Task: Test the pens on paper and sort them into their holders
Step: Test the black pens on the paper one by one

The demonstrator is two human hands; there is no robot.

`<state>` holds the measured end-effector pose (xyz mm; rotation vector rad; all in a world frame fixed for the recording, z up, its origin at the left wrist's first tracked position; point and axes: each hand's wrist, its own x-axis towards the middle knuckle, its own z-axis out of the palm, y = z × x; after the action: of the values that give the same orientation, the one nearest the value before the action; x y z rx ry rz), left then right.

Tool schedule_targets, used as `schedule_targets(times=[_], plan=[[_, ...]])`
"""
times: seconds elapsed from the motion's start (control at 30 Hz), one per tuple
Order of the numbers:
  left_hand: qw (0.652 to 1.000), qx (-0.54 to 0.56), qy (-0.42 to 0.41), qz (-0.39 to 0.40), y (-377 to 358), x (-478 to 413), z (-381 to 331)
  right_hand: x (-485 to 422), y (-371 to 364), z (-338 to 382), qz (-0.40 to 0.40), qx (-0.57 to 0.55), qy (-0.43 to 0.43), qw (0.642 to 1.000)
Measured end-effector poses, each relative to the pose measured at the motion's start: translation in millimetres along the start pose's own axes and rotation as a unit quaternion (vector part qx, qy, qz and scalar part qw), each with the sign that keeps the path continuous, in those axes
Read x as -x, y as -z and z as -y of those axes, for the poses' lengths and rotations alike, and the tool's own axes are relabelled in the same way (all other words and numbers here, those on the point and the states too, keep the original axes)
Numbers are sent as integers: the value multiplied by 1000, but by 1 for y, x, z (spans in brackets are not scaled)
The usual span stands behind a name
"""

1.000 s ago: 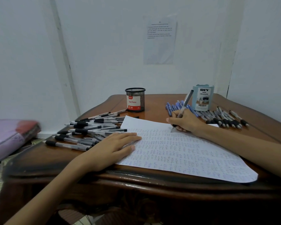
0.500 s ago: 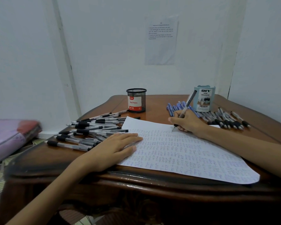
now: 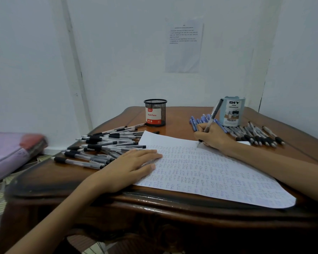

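Fingers (image 3: 202,127) of the right grip (image 3: 214,137) are pinching a pen (image 3: 212,117) and pushing its tip down on the paper (image 3: 209,171), near the far edge of the sheet. The left grip (image 3: 130,167) is lying flat with its fingers spread, pressing on the near left part of the paper and holding it in place. Little marks are filling almost the whole sheet, so I am guessing lots of pens are tested already. A big heap of black pens (image 3: 103,143) is lying on the counter (image 3: 182,114) just left of the paper. Blue pens (image 3: 198,121) and a row of dark-tipped pens (image 3: 259,135) are lying behind the right grip. The black mesh holder (image 3: 155,113) and the blue organizer (image 3: 232,111) are standing at the back, and no pens are sticking out of either one. So the putting-away part is looking not yet begun.
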<state>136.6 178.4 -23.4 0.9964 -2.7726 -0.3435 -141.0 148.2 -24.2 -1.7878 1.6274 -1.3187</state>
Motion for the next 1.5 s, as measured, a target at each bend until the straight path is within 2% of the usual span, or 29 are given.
schedule_targets(times=[0.27, 0.43, 0.8, 1.1, 1.2, 1.37, 1.5], plan=[[1000, -6, 4, 6, 0, 1, -2, 3, 1, 2, 0, 3, 8, 1000], [1000, -8, 3, 5, 1, 1, -3, 3, 4, 8, -16, -160, -75, 984], [1000, -5, -1, 2, 0, 1, -2, 6, 10, 10, 54, -230, -98, 967], [1000, -4, -2, -1, 0, 0, 0, 5, 9, 6, 104, -198, -95, 970], [1000, -5, 0, -2, 0, 0, 0, 7, 11, 5, 101, -139, -69, 983], [1000, -6, 0, 1, -1, 0, 1, 11, 10, 8, 97, -120, -59, 986], [1000, -4, 2, 1, -2, -1, 2, 7, 14, 12, 42, -80, -74, 993]])
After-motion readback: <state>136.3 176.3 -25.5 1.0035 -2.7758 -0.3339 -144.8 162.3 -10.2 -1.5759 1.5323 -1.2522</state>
